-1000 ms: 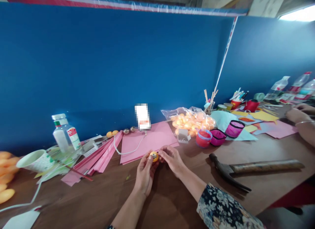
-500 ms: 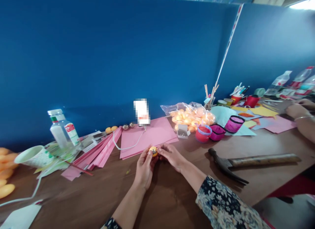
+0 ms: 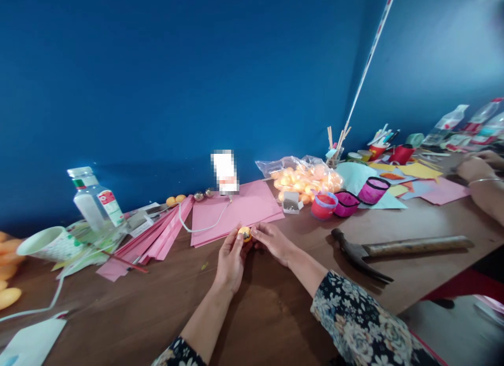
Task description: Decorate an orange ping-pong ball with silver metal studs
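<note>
Between the thumb and fingers of my left hand is a small orange ball with shiny silver metal pieces on its face. My right hand is closed at the ball's right edge, its thumb and forefinger pressed against it. Whether something tiny sits between those fingertips, I cannot tell. Both hands are just above the brown table, in front of a stack of pink paper. A small open box with dark little pieces stands beyond my right hand. Two silver-covered balls lie at the paper's back left.
A claw hammer lies on the right. Behind are a clear bag of orange balls and small fabric cups. Glass bottle, paper cup and pink strips occupy the left. Another person's hands rest far right.
The view has tilted slightly downward, so things sit a little higher or lower in the picture. Both hands keep the ball in nearly the same place.
</note>
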`<state>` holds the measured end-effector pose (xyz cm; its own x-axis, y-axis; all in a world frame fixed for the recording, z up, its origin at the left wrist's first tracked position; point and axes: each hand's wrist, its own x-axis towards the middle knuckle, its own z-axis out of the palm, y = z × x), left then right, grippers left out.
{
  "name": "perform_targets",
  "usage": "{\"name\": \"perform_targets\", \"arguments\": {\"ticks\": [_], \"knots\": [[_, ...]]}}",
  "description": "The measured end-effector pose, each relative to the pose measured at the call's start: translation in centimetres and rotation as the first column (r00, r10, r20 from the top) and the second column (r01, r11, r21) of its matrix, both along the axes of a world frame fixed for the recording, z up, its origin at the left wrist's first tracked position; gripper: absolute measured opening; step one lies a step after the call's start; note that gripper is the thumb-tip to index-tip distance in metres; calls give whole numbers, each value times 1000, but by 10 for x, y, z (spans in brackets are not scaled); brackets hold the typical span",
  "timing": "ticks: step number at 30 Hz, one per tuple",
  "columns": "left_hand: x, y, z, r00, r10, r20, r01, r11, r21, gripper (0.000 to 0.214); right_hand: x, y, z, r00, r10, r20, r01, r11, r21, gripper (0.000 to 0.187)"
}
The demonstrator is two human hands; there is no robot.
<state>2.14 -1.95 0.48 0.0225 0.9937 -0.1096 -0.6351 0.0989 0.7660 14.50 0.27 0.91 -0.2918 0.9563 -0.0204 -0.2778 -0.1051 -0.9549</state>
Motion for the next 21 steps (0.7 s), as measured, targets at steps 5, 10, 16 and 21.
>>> {"name": "perform_targets", "arguments": {"ticks": [5, 10, 16, 21], "knots": [[0, 1, 0, 1000, 9, -17, -10, 1000, -3, 43, 0, 1, -4, 1000, -1, 13, 0, 1000, 10, 27], [0, 1, 0, 1000, 17, -14, -17, 1000, 7, 42, 0, 1, -2, 1000, 11, 13, -11, 1000, 24, 27], [1, 1, 0, 1000, 22, -19, -22, 1000, -1, 42, 1, 2, -2, 999, 22, 25, -22, 1000, 2, 27], [0, 2, -2, 999, 22, -36, -22, 1000, 4, 41, 2, 2, -2, 998, 44, 33, -44, 999, 10, 26]]}}
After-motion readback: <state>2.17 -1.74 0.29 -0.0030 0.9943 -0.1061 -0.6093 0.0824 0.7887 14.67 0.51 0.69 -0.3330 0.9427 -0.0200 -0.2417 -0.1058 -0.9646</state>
